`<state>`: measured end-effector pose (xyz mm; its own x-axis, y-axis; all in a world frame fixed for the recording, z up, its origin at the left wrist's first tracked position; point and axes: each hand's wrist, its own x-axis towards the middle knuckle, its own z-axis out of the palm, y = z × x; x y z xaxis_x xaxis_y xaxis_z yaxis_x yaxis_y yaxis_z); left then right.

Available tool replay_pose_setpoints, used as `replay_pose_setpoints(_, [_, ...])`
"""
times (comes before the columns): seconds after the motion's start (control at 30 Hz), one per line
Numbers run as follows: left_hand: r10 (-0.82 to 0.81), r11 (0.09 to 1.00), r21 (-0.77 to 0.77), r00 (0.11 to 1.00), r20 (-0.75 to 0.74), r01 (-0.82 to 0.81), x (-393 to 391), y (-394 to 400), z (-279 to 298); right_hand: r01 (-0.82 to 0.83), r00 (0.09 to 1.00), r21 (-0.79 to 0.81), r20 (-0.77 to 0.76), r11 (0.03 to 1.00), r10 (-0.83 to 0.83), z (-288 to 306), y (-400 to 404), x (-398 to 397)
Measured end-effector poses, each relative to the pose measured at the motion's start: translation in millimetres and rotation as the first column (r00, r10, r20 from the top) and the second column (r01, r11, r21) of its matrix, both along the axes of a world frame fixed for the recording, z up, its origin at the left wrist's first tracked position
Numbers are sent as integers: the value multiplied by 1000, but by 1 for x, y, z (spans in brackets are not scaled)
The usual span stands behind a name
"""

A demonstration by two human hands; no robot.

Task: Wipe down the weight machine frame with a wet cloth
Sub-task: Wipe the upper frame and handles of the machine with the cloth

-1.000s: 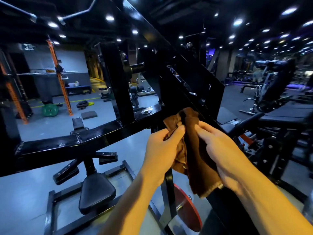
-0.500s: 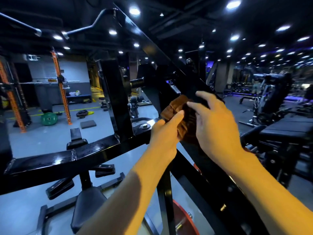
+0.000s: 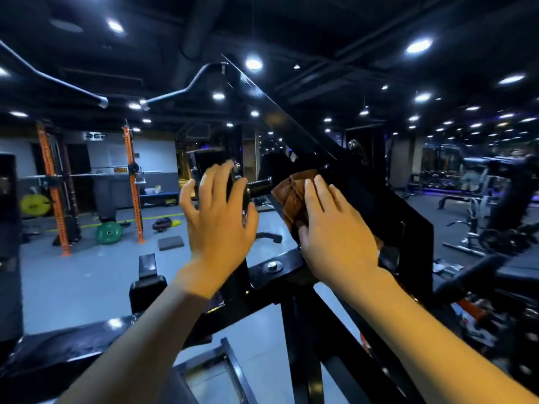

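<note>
The right hand lies flat on the brown cloth and presses it against the slanted black beam of the weight machine frame. The right fingers are straight and close together on top of the cloth; the thumb lies at the cloth's lower edge. The cloth is bunched and folded, and it sits on the beam just above the point where the beam meets the horizontal cross member.

The left hand is raised beside the cloth, apart from it. Its fingers are spread and slightly bent, and they hold nothing. The hand stands in front of the black plate peg, which projects sideways from the frame towards the cloth. Whether the fingertips touch the peg's collar cannot be told.

A bolt head with washer sits on the cross member below the right wrist. A curved grey bar hangs from the top of the beam. On the floor in the background stand an orange rack and a green weight plate.
</note>
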<state>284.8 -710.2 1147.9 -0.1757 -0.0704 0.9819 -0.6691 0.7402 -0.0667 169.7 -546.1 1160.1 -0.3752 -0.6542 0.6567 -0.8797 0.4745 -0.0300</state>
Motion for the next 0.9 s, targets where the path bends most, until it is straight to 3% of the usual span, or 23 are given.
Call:
replay_pose_setpoints(0.1, [79, 992, -101, 995, 64, -72, -8, -18, -1, -11, 1000, -19, 0, 1000, 11, 30, -46, -6])
replay_pose_setpoints(0.27, [56, 982, -184, 998, 13, -53, -10, -26, -5, -73, 996, -71, 40, 995, 76, 65, -87, -13])
replay_pose_setpoints(0.57, [66, 983, -169, 998, -16, -68, -15, -25, -8, 72, 992, -6, 106, 997, -71, 10, -4, 11])
replay_pose_setpoints(0.8, [98, 977, -187, 995, -9, -98, -15, -27, -8, -47, 996, -122, 74, 991, 56, 69, -91, -11])
replay_pose_setpoints(0.9, [82, 979, -190, 997, 0, -80, -13, -28, -8, -2, 999, -116, 49, 993, 8, 72, -105, -8])
